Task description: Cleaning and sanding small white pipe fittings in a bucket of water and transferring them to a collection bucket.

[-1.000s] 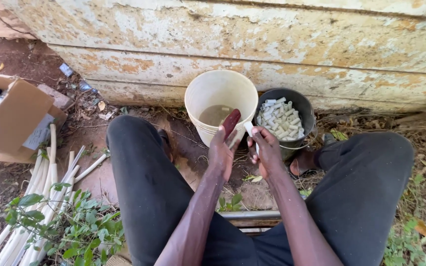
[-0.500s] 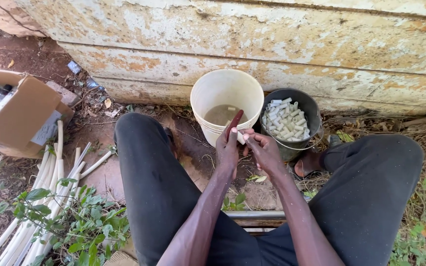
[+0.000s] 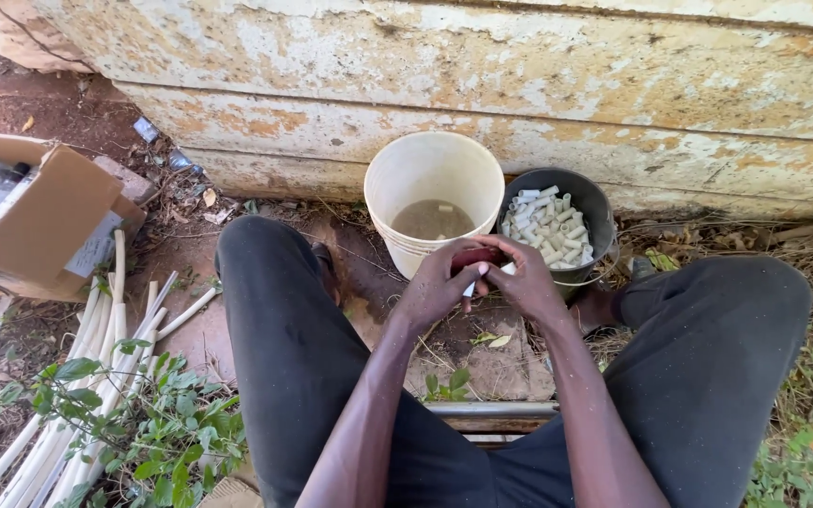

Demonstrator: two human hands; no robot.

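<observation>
A long, weathered wall with peeling pale paint filled the top of the frame. Below it, the person sat with both legs in dark trousers spread wide over the bare ground. At the left edge stood an open cardboard box with some bottles inside, and under it, in the lower left, a bundle of thin white pipes lay on the ground, partly covered by a green plant.

In the upper centre, a cream bucket held muddy liquid. Just beside it on the right, touching or almost touching, stood a smaller dark bucket full of short white pipe pieces.

The two hands met in the centre of the frame, in front of both buckets. The left hand was closed around a dark red tool. The right hand pinched a small white pipe piece against that tool. How exactly the fingers gripped was partly hidden.
</observation>
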